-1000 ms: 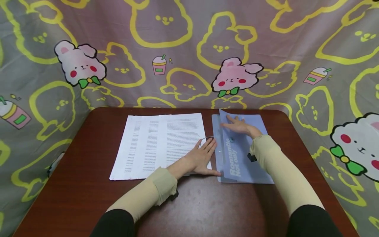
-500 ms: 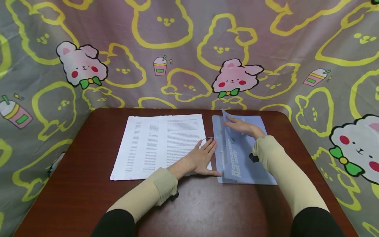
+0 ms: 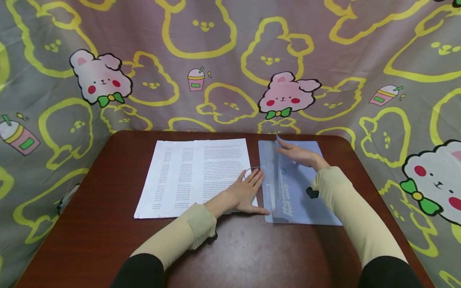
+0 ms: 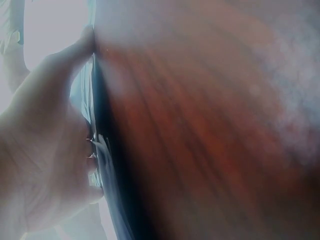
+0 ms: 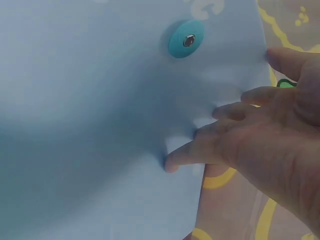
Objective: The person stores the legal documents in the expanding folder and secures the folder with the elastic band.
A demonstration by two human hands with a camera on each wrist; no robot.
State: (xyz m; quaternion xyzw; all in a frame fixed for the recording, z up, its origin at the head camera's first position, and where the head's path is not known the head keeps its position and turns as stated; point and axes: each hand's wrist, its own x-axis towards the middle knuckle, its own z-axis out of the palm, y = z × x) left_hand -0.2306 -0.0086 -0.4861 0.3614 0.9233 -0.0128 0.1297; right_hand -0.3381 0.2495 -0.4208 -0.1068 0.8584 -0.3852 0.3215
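My left hand (image 3: 246,194) lies flat with fingers spread on the right edge of the printed papers (image 3: 180,180), its thumb reaching the left edge of a blue folder (image 3: 307,200). A thin white string or cord (image 3: 254,167) loops beside its fingertips. At the folder's upper part, the fairly straight fingers of my right hand (image 3: 300,155) touch its lifted flap (image 3: 282,192), which stands tilted. The right wrist view shows the right hand (image 5: 255,125) with fingers spread against the blue flap (image 5: 100,90), near a round teal button (image 5: 186,39). In the left wrist view, the left hand (image 4: 45,145) is blurred.
Both lie on a dark reddish-brown table (image 3: 237,252). A curtain (image 3: 230,60) with yellow outlines and rabbit faces hangs behind the table and along its sides. The papers are spread in overlapping stacks at the centre left.
The right hand has moved a little to the right, and the flap under its fingers has swung more upright. The left hand has stayed in place.
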